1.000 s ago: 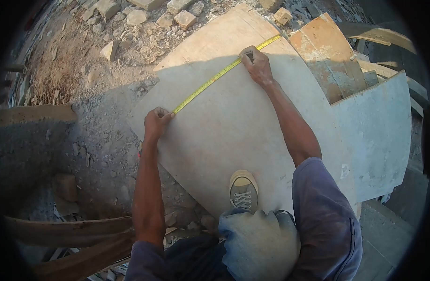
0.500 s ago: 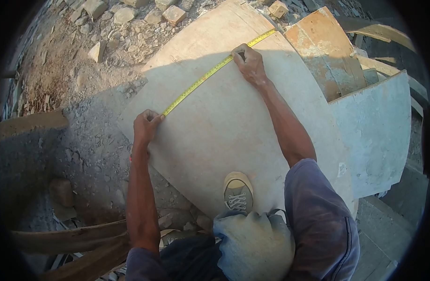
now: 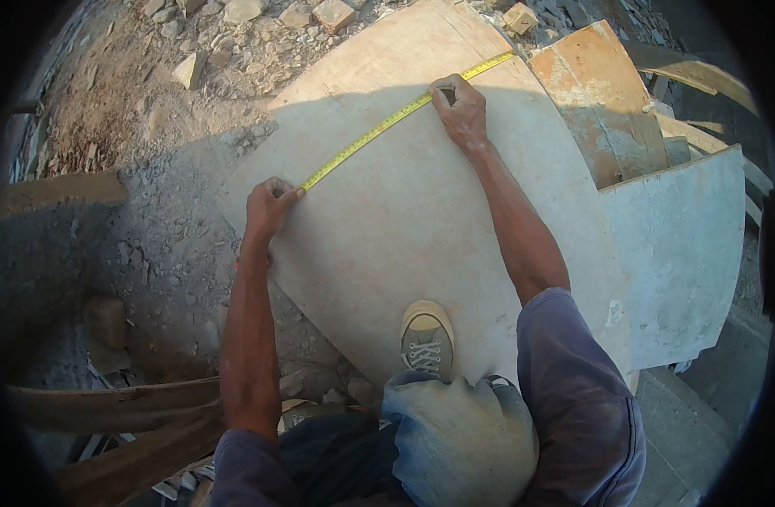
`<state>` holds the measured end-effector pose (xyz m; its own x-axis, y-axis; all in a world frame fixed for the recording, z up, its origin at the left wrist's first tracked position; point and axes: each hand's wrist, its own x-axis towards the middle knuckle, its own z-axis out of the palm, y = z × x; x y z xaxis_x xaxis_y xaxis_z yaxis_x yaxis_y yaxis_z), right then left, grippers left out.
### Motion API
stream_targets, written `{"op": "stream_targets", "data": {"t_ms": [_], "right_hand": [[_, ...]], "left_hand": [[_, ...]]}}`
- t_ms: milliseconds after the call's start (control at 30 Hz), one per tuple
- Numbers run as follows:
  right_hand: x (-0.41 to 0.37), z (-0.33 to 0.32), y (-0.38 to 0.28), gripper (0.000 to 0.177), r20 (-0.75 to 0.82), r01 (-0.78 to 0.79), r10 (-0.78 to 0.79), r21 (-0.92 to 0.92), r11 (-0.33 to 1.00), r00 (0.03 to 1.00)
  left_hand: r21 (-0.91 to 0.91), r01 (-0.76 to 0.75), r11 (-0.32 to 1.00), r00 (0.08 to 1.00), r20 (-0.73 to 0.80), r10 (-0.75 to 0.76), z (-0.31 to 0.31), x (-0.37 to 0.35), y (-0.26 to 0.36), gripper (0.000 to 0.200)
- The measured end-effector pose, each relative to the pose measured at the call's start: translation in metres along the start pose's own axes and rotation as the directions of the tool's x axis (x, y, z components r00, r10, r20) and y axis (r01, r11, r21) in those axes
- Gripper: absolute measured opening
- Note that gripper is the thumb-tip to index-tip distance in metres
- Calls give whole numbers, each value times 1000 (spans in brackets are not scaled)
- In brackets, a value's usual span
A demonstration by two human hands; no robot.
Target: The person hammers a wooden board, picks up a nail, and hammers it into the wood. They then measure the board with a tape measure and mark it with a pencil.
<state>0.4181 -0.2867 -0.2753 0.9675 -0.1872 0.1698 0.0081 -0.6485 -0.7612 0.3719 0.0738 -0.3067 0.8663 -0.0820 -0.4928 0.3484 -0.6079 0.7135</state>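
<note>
A yellow measuring tape [image 3: 366, 141] runs diagonally over a large pale board [image 3: 421, 228] with a curved right edge. My left hand [image 3: 271, 205] pinches the tape's lower left end near the board's left edge. Farther up, my right hand [image 3: 461, 110] has its fingers closed around the tape, and the strip extends beyond it to the board's upper right edge. A shoe [image 3: 427, 338] rests on the lower part of the board.
An orange, worn panel [image 3: 603, 101] and a pale blue panel [image 3: 679, 253] lie at the right. Broken stones [image 3: 189, 69] and rubble are at the upper left. Curved wooden pieces [image 3: 117, 406] lie at the lower left.
The view has shifted slightly, so the board, tape and rubble appear a little farther right and lower. Both hands keep their hold on the tape.
</note>
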Motion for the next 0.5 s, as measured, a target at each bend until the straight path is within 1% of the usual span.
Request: {"op": "stream_targets", "data": {"t_ms": [67, 100, 167, 200, 267, 367, 500], "right_hand": [[-8, 6, -4, 11, -59, -25, 33, 126, 992, 998], [-11, 9, -4, 11, -54, -26, 33, 126, 992, 998], [-15, 12, -4, 11, -44, 35, -30, 125, 991, 999], [-14, 12, -5, 11, -42, 37, -32, 124, 992, 999], [-14, 12, -5, 11, -30, -16, 20, 109, 994, 999], [-14, 15, -5, 10, -17, 18, -16, 119, 993, 1000], [-15, 19, -3, 11, 10, 3, -4, 81, 997, 1000]], "left_hand": [[20, -20, 1000, 1000, -1, 20, 0, 0, 0, 24], [18, -16, 1000, 1000, -2, 16, 0, -1, 0, 24], [11, -4, 1000, 1000, -6, 4, 0, -2, 1, 25], [8, -3, 1000, 1000, -7, 3, 0, -2, 0, 25], [16, -13, 1000, 1000, 0, 13, 0, -2, 1, 25], [27, 3, 1000, 1000, 2, -3, -2, -1, 1, 23], [6, 19, 1000, 1000, -2, -19, 0, 2, -5, 23]]}}
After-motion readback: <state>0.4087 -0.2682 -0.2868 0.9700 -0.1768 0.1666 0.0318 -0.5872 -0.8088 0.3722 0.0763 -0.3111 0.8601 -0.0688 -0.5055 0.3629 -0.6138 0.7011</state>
